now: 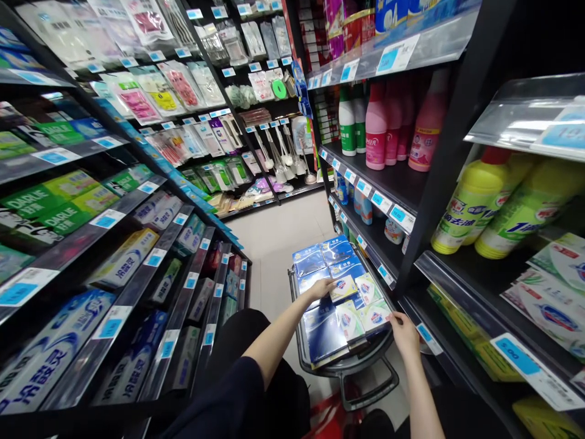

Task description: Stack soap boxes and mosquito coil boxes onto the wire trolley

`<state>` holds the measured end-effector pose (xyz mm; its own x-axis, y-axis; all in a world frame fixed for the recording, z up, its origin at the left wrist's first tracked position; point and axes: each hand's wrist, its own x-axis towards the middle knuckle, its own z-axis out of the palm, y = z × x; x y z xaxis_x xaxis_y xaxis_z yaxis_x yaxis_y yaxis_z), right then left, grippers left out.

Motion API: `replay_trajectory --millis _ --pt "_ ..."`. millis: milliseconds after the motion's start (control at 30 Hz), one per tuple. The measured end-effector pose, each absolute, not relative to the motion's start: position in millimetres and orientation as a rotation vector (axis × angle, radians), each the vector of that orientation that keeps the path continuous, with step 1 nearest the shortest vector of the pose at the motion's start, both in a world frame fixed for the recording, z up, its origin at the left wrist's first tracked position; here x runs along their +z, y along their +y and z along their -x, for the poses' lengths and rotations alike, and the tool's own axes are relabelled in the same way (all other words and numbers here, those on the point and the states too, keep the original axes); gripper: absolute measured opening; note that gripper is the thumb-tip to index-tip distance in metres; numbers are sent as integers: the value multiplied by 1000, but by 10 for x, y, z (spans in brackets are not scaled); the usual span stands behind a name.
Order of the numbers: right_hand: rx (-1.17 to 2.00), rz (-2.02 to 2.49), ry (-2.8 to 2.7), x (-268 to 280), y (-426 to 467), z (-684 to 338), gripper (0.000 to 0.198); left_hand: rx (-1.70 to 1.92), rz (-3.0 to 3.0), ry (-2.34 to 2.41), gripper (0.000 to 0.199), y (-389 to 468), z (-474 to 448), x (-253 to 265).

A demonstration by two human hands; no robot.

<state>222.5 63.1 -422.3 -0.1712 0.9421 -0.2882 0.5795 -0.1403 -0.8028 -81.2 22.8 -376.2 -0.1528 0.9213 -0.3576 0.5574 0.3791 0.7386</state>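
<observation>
While both bare hands reach over a dark wheeled cart [301, 360] in a narrow shop aisle, its top carries the following: large glossy blue boxes [320, 329], laid flat in close rows; white-and-green small boxes [350, 321], grouped on the near right part of the blue ones; one yellow-edged small box [343, 288], lying tilted toward the middle of the load. Left hand [323, 288]: fingers drawn together at the left end of the yellow-edged box, which it has hold of. Right hand [404, 332]: partly curled, fingertips at the load's right edge, just beside the outermost white-and-green box; whether it grips anything, cannot tell. Cart handle [372, 399]: dark loop, near end. Floor [269, 235]: pale, smooth tile. Left shelving: toothpaste cartons [123, 256] in sloping tiers, blue-and-white price labels [108, 218] along the edges. Far wall: hanging packets [132, 100]; long-handled brushes [286, 155] at the right. Right shelving, black: pink bottles [375, 134], white-and-green bottles [347, 128], and, nearer, yellow bottles [475, 207] with red caps beside stacked white cartons [555, 299].
</observation>
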Motion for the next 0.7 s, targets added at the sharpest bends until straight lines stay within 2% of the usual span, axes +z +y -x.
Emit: replay_trajectory --millis 100,267,700 --pt "1213 1752 -1775 -4197 631 -2206 46 566 -1363 1919 40 221 781 -3881" --pt "1212 1777 -1814 -4159 605 -2166 46 551 -1415 1924 45 193 743 -3961" --pt "1128 1762 -1815 -4207 568 -2165 39 557 -1415 1889 42 197 660 -3917"
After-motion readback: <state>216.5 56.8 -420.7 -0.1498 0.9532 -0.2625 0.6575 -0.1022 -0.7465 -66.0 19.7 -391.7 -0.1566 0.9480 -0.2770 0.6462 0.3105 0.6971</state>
